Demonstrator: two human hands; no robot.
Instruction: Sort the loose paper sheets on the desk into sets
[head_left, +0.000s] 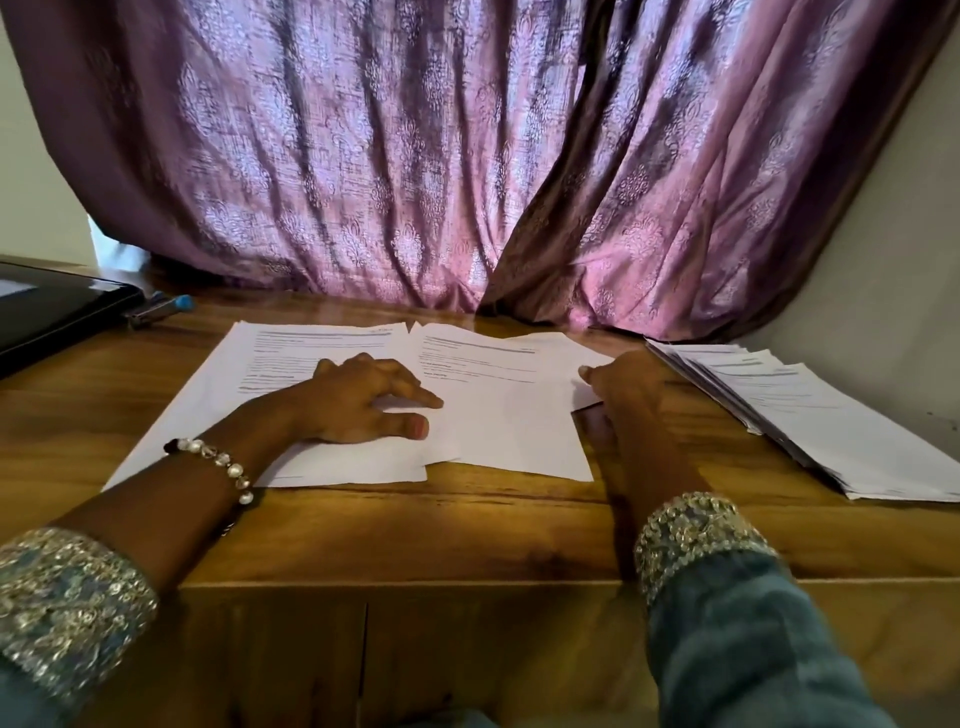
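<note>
Two printed white sheets lie side by side on the wooden desk (467, 530). My left hand (363, 400) rests on the left sheet (270, 364), its fingers loosely spread and its fingertips touching the edge of the middle sheet (498, 410). My right hand (623, 389) pinches the right edge of that middle sheet, thumb on top. A fanned stack of printed sheets (810, 415) lies at the desk's right side, apart from both hands.
A black laptop (47, 312) sits shut at the far left, with a blue-capped pen (161, 306) beside it. A purple patterned curtain (467, 156) hangs down to the desk's back edge. The desk's front edge runs just under my wrists.
</note>
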